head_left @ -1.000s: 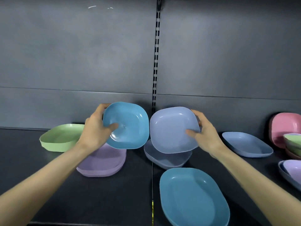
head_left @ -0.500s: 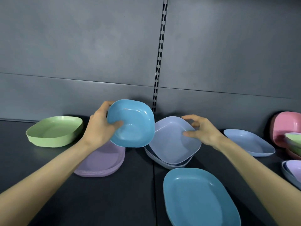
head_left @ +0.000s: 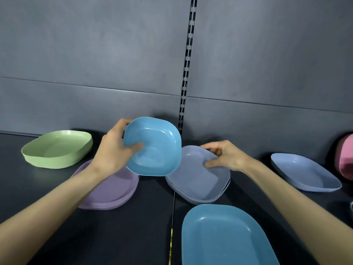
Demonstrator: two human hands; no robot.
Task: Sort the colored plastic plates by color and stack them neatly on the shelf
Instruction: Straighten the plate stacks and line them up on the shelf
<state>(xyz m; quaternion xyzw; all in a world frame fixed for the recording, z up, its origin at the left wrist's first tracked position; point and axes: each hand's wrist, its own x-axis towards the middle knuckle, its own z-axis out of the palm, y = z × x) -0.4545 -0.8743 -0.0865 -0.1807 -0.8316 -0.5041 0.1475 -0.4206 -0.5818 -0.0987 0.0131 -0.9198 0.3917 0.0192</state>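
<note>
The periwinkle plate (head_left: 198,178) has dropped onto its matching stack (head_left: 193,199) under the right hand (head_left: 227,156), grip there indeterminate; the left hand (head_left: 112,152) clamps the blue plate (head_left: 154,148), still unsorted

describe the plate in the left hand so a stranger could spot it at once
Find the slotted rail in the back wall and drop to its foot. Just left of it the left hand holds a bright blue square plate tilted up. It is the only plate off the shelf.
</note>
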